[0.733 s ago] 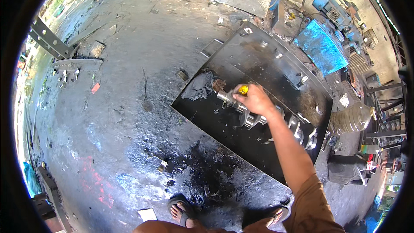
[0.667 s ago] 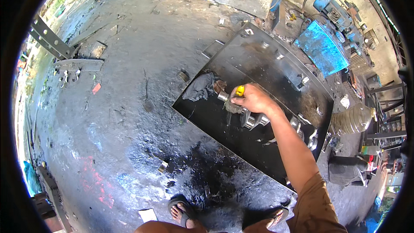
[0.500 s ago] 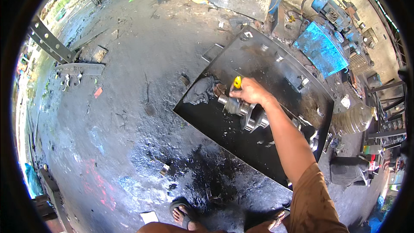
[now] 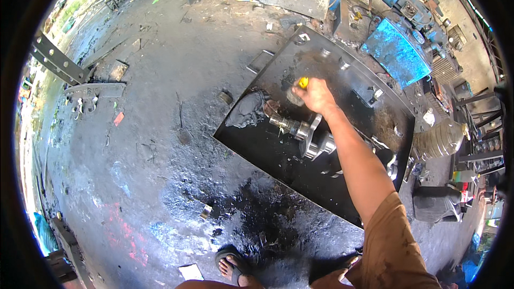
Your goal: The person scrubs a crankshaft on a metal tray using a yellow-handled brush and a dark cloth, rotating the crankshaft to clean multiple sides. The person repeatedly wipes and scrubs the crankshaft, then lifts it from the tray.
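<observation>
My right hand (image 4: 315, 95) is closed round a yellow-handled brush (image 4: 303, 83). Its greyish bristle end looks blurred and points down over the tray, at the far side of the crankshaft. The metal crankshaft (image 4: 301, 129) lies in a wide black metal tray (image 4: 342, 200), and my right forearm hides part of it. A dark crumpled rag (image 4: 246, 109) rests in the tray's left corner, beside the crankshaft's end. My left hand is out of view.
Small metal parts (image 4: 344, 66) sit along the tray's far side. Beyond it stands a blue machine (image 4: 397, 53). A large plastic bottle (image 4: 440, 138) and a dark container (image 4: 436, 204) are to the right. The oil-stained floor (image 4: 150, 144) holds scattered debris.
My right hand has moved the brush away from the crankshaft's left end, toward the tray's far side. The crankshaft and rag stay in place; the view has shifted slightly.
</observation>
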A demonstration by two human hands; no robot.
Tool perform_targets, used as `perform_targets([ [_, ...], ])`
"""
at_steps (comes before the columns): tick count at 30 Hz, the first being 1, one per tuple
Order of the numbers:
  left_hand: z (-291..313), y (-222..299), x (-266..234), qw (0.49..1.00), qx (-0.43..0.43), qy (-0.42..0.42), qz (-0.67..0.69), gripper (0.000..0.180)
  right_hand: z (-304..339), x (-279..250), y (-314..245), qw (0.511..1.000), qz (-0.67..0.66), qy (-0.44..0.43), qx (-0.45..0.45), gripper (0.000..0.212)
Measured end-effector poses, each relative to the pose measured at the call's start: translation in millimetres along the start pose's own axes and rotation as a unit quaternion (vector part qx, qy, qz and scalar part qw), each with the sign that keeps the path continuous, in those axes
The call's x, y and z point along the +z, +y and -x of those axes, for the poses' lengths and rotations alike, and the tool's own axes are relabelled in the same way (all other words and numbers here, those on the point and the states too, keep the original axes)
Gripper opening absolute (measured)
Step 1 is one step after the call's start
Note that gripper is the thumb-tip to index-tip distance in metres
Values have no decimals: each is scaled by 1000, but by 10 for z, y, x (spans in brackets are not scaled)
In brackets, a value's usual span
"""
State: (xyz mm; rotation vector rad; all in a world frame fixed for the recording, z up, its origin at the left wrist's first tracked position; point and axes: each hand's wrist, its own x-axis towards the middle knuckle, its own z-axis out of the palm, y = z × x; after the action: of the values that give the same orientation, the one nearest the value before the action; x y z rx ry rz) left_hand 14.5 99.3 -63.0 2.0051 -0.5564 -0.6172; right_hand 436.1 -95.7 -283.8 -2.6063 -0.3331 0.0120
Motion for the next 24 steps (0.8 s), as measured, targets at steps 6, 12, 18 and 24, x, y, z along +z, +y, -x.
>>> perform_targets([
  [6,-107,23,-110,1000,12,-7,-3,50,145,-7,-38,946,-200,-229,109,37],
  [12,-54,217,-694,945,-221,-240,-13,47,258,-271,96,992,-120,-31,-23,28],
  [18,-1449,-1110,-1311,950,54,54,-304,39,838,-116,10,998,-59,14,24,26],
  [24,-3410,-2778,-1099,951,-72,207,-220,38,2152,46,9,987,-120,-106,27,25],
])
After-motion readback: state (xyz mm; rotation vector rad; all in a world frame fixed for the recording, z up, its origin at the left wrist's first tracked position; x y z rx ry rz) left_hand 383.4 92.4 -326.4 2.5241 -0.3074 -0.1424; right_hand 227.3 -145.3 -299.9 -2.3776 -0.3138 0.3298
